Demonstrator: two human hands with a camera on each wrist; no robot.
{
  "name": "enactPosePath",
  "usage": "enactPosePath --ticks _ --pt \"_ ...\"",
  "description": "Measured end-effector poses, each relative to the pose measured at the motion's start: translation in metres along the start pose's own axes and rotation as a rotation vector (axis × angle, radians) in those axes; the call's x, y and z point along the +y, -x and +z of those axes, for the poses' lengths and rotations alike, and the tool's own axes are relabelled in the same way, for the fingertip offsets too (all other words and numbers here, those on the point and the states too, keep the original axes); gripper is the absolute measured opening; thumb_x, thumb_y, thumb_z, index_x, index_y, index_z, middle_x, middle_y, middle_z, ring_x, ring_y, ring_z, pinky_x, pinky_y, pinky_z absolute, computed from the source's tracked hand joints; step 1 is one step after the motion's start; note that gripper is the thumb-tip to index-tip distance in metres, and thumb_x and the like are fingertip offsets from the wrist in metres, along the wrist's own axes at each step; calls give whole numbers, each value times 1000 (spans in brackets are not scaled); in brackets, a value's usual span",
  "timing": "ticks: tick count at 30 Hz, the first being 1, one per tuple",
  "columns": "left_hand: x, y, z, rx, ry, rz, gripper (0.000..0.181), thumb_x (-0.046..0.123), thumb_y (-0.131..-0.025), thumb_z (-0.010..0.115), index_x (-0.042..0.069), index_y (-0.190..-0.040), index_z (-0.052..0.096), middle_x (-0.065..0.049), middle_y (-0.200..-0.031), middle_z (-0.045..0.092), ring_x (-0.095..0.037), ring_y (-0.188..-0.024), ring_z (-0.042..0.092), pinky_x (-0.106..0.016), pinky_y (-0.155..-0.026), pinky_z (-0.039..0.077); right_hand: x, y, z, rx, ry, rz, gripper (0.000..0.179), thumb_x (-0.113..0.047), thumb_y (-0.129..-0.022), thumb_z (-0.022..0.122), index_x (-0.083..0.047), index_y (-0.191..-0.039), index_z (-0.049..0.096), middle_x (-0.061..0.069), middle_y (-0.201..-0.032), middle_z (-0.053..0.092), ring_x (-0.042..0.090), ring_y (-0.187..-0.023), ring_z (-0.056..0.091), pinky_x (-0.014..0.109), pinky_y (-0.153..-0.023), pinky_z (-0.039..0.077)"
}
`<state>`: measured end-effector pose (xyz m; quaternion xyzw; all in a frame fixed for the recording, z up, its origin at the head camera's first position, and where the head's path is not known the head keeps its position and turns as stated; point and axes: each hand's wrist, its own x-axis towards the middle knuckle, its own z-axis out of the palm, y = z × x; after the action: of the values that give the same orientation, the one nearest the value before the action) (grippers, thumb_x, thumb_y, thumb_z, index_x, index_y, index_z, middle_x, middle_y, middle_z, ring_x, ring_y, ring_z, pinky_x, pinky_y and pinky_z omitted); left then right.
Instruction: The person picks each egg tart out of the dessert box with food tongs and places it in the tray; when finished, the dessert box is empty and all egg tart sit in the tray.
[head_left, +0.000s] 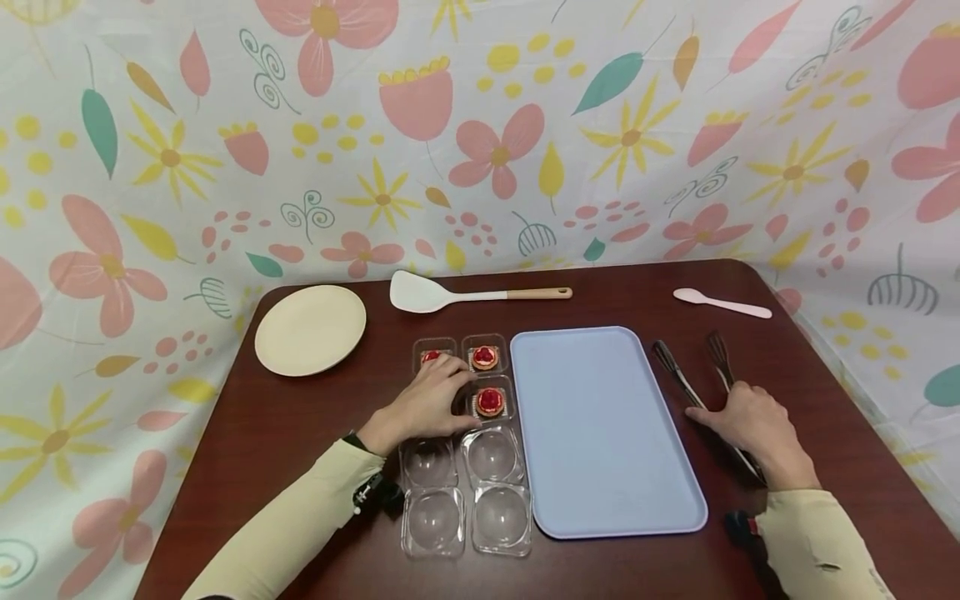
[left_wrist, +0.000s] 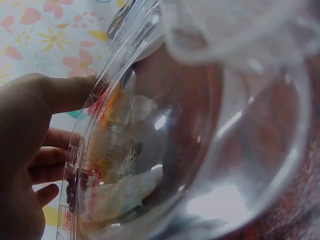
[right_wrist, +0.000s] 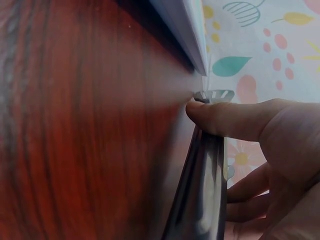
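My left hand [head_left: 431,402] holds a clear plastic tart box [head_left: 491,457], fingers curved over its tart compartments. Two red-topped tarts [head_left: 491,402] show beside the fingers, and a third is partly covered by the hand. Domed lid sections lie folded out on the near side. Up close in the left wrist view, the thumb and fingers lie along the edge of the clear box [left_wrist: 200,150]. Metal tongs [head_left: 678,375] are gripped by my right hand [head_left: 757,429], their arms spread apart above the table. The right wrist view shows the thumb on one tong arm [right_wrist: 202,180].
A pale blue tray [head_left: 607,429] lies between the box and the tongs. Farther back are a cream plate [head_left: 311,331], a white spatula [head_left: 423,293] with a wooden handle, and a pink spoon [head_left: 720,302]. A floral cloth [head_left: 495,154] hangs behind the dark table.
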<state>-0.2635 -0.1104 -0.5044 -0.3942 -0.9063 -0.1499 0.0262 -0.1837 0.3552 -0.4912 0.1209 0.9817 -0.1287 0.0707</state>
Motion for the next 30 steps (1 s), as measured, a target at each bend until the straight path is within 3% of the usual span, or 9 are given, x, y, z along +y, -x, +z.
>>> enactPosePath --ticks 5,9,15,23,30 --pt "1 1 0 -14 4 -9 71 53 -73 79 6 -123 64 -6 -121 57 -23 -118 48 -45 -106 35 2 0 -1 -1 -17 -6 75 -51 -77 74 19 -92 52 31 -76 54 44 -68 55 55 -60 46" --pt "1 1 -1 -13 3 -12 71 54 -73 79 7 -123 64 -5 -121 57 -22 -117 48 -44 -106 35 3 2 -2 8 -24 -11 71 -48 -78 75 18 -92 51 29 -74 54 45 -68 55 56 -60 45" --pt "1 0 0 -2 11 -6 70 52 -72 80 7 -123 64 -5 -120 57 -22 -117 48 -44 -105 36 6 4 -4 51 -42 -12 79 -48 -79 74 20 -109 48 34 -85 55 51 -76 54 60 -61 44" --pt "1 0 0 -11 22 -14 70 52 -72 80 6 -123 64 -6 -121 57 -23 -117 47 -44 -106 35 5 6 -6 138 -54 -34 81 -54 -82 69 13 -122 47 36 -102 52 56 -87 51 65 -61 41" --pt "2 -1 -1 -28 17 -26 70 53 -72 80 7 -123 64 -5 -121 57 -22 -118 47 -44 -106 35 -5 8 -10 248 -78 -124 76 -50 -85 68 10 -127 48 36 -110 50 58 -94 50 68 -71 40"
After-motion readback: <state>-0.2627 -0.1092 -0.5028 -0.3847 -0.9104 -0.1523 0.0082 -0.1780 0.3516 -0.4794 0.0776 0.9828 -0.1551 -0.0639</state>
